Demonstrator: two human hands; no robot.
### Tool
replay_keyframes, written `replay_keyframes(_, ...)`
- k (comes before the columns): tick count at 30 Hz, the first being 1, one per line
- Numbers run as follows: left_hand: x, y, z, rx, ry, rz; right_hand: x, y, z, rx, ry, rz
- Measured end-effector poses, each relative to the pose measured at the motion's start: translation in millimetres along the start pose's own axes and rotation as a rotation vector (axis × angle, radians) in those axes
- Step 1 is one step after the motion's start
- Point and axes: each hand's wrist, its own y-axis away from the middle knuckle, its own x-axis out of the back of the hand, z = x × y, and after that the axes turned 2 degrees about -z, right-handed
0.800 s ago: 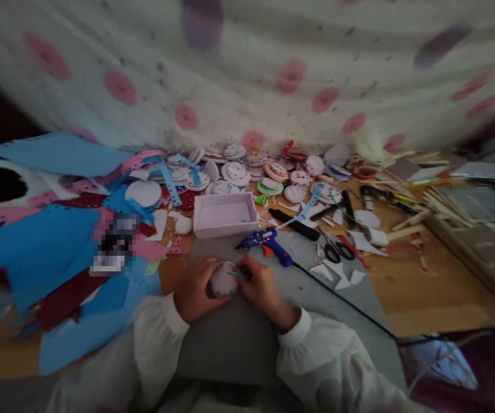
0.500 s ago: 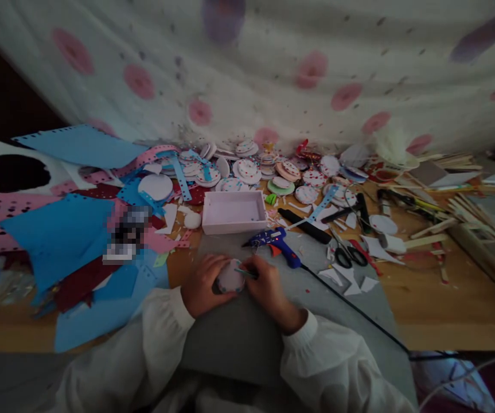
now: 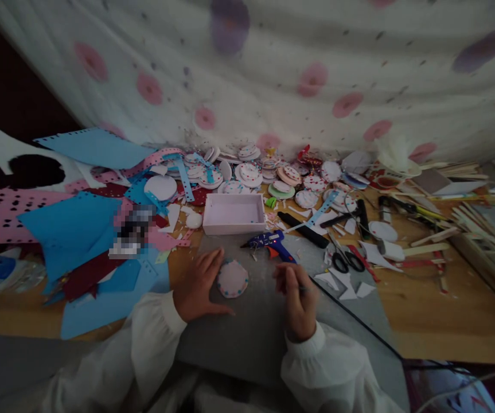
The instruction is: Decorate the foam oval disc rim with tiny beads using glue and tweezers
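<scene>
A round white disc with small coloured dots around its rim lies flat on the grey mat. Just left of it is my left hand, open, with the thumb stretched below the disc and the fingers apart. My right hand is raised to the right of the disc, fingers curled together around a thin teal stick, of which only a little shows. Beyond both hands lies a blue glue gun, its nozzle pointing left.
A white open box stands behind the glue gun. Several dotted discs are heaped along the curtain. Black-handled scissors and paper scraps lie right. Blue sheets cover the left side. A black cable crosses the mat's right side.
My left hand has let go of the disc and spread open beside it. My right hand has pulled away to the right with the thin stick. The disc now rests on the mat.
</scene>
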Motion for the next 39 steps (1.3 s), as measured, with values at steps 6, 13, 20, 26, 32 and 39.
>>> replay_keyframes(6,35.5,13,-1,0.016,-0.005,0.08,35,5,-14,-0.069,0.0,0.018)
replay_keyframes(13,90.2,29,-60,0.354,-0.231,0.436,44,18,-2,-0.289,-0.137,0.033)
replay_keyframes(20,114.8,16,-143,0.899,-0.468,0.215,39,29,26,-0.372,-0.254,0.006)
replay_keyframes(26,106.6,8,-156,0.852,-0.43,0.194,40,31,34,-0.392,-0.266,0.004)
replay_keyframes(32,99.9,11,-166,0.761,-0.465,0.312,40,18,12,-0.378,-0.158,0.004)
replay_keyframes(39,103.1,-13,-96,0.335,-0.259,0.449,55,-8,-1,-0.196,-0.011,-0.082)
